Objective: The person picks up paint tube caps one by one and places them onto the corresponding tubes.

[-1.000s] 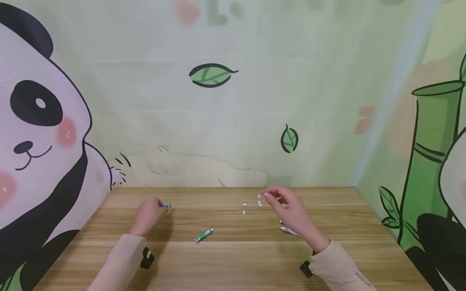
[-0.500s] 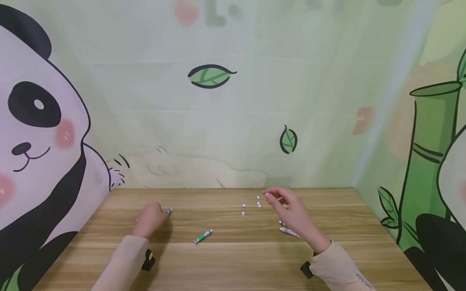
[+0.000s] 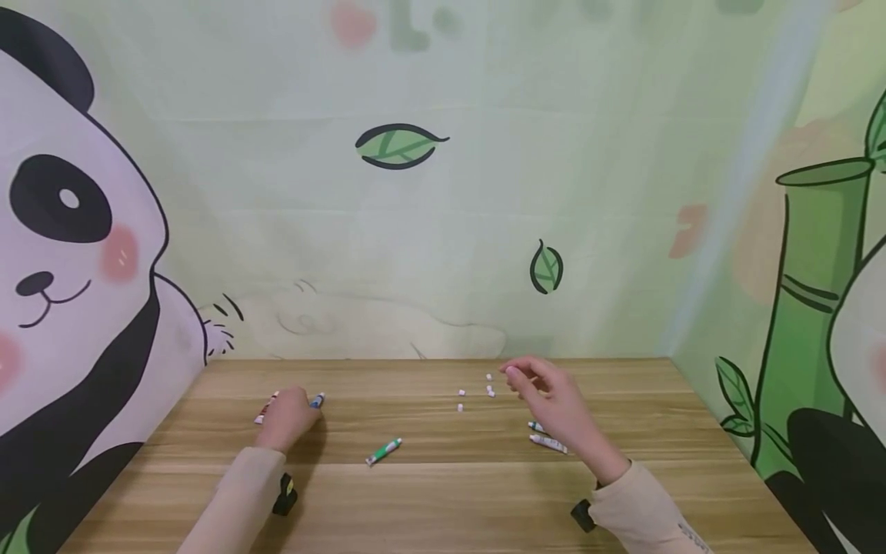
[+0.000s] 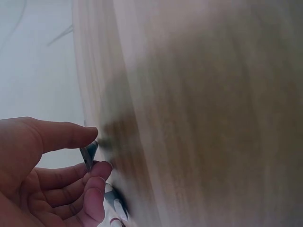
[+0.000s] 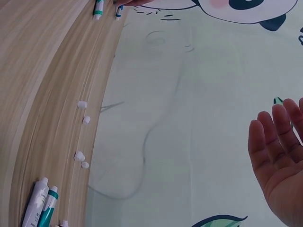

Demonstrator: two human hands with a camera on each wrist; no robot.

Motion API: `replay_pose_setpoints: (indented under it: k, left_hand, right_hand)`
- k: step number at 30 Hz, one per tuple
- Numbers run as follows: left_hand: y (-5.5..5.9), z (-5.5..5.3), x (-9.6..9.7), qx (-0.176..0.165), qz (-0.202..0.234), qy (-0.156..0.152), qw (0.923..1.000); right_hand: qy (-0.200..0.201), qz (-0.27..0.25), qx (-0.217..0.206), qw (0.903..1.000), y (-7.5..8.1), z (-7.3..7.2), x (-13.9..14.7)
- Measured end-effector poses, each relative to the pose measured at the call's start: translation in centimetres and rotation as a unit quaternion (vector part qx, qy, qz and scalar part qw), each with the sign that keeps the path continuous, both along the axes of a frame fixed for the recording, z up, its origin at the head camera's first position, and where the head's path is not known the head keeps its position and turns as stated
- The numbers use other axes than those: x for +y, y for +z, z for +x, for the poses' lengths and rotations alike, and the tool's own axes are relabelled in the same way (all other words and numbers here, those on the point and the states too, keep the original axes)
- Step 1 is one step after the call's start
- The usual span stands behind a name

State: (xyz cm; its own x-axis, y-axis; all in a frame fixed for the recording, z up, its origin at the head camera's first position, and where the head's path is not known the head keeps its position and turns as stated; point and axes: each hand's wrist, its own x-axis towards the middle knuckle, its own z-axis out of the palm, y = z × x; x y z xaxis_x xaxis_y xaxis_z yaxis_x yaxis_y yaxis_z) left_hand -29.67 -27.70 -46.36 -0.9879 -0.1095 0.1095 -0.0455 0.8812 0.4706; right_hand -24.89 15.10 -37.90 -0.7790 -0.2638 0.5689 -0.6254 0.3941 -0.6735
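Observation:
Low over the left part of the table, my left hand (image 3: 287, 419) pinches a small blue paint tube (image 3: 317, 401). In the left wrist view the tube's flat end (image 4: 88, 156) shows between thumb and fingertips. A red-and-white tube (image 3: 266, 408) lies just left of that hand, partly covered by it. My right hand (image 3: 550, 396) hovers over the right side with loosely bent fingers and holds nothing. Close to its fingertips lie several small white caps (image 3: 491, 392). Beneath its wrist are a white tube (image 3: 548, 444) and a teal tube (image 3: 536, 426), partly hidden.
A green tube (image 3: 384, 452) lies near the middle of the wooden table (image 3: 429, 500). Behind the table's far edge hangs a printed backdrop (image 3: 415, 246) with a panda and bamboo.
My left hand has come slightly nearer, and the blue tube has turned from nearly level to slanted. The red-and-white tube has come into sight beside it. My right hand stays in place.

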Motion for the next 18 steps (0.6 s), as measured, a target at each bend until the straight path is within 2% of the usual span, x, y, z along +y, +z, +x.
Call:
replay_pose_setpoints:
  k: [8, 13, 18]
  left_hand:
    - [-0.23, -0.34, -0.16, -0.012, 0.002, -0.001, 0.9999]
    - [-0.44, -0.35, -0.2, -0.007, -0.003, -0.002, 1.0]
    - [-0.28, -0.27, -0.08, -0.01, -0.005, -0.001, 0.9999]
  right_hand:
    - [0.01, -0.003, 0.003, 0.9999, 0.11, 0.15, 0.11]
    - [0.015, 0.007, -0.006, 0.9999, 0.15, 0.26, 0.19]
    - [0.016, 0.008, -0.006, 0.9998, 0.04, 0.18, 0.32]
